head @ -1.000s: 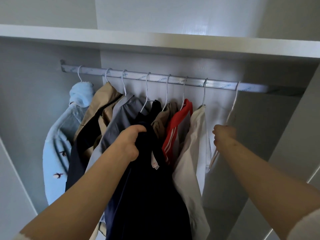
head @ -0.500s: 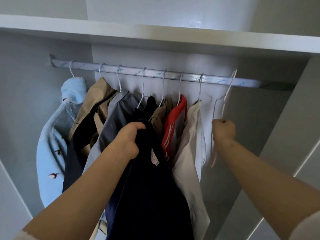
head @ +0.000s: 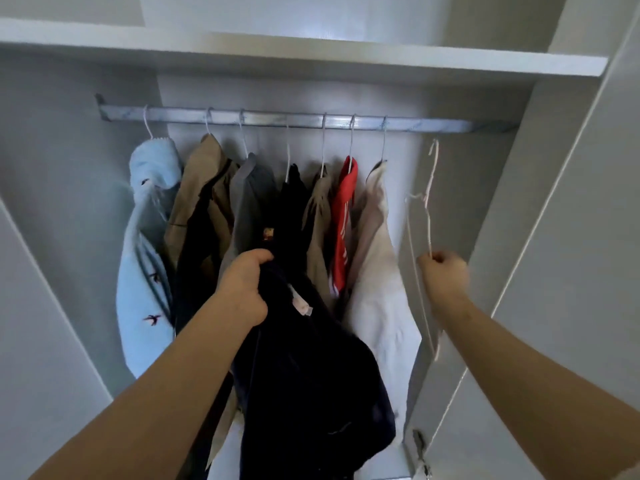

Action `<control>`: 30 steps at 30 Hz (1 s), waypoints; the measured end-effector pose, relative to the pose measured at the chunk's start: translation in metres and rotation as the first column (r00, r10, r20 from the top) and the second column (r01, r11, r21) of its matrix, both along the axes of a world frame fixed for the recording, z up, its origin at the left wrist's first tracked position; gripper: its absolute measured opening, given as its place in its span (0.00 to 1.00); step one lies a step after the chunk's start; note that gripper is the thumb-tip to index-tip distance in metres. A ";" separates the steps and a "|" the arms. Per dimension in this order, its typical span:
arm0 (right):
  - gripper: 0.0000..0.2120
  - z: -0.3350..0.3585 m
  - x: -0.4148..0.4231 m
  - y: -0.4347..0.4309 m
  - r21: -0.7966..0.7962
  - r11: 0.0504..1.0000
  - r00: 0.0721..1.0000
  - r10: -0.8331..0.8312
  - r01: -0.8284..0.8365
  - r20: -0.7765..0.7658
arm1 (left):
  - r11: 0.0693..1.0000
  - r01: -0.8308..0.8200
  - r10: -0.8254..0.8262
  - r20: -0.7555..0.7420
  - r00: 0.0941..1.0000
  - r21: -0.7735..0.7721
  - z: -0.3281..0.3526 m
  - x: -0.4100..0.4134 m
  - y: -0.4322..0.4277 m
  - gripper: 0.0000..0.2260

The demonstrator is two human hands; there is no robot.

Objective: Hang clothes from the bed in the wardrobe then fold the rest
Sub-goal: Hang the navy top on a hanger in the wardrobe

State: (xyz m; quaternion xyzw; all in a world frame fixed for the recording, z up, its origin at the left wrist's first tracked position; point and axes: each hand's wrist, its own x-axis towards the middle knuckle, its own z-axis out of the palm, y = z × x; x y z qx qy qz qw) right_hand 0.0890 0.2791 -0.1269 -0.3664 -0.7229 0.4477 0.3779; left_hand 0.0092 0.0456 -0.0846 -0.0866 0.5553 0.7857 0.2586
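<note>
Left hand [head: 244, 289] fisted round the bunched navy garment [head: 304, 375], held in front of the hung clothes [head: 207, 202], right hand [head: 445, 275] pinching the empty wire hanger [head: 428, 216] just under the rail [head: 277, 119]; cloth looks limp, hanger springy, so I'd grab at the collar.

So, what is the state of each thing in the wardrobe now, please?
empty white wire hanger: off the rail, pinched by the right hand.
dark navy garment: bunched, gripped by the left hand.
grey metal rail: carries seven hooked hangers.
light blue sweater: hanging, leftmost.
white garment: hanging, rightmost.
</note>
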 end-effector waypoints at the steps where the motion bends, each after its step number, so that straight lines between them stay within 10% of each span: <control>1: 0.08 -0.003 0.011 -0.014 0.001 1.000 1.000 -0.005 0.005 -0.003 | 1.000 0.000 0.000 0.008 1.000 0.010 -0.003 0.005 -0.012 0.07; 14: 0.09 -0.044 0.134 -0.171 -0.405 0.901 0.962 0.048 -0.159 -0.269 | 0.993 0.091 -0.089 0.033 0.996 -0.076 -0.023 0.061 -0.104 0.09; 30: 0.22 -0.037 0.198 -0.271 -0.402 0.845 0.927 0.255 -0.352 -0.275 | 0.977 0.027 -0.018 0.045 0.999 -0.210 -0.045 0.111 -0.225 0.12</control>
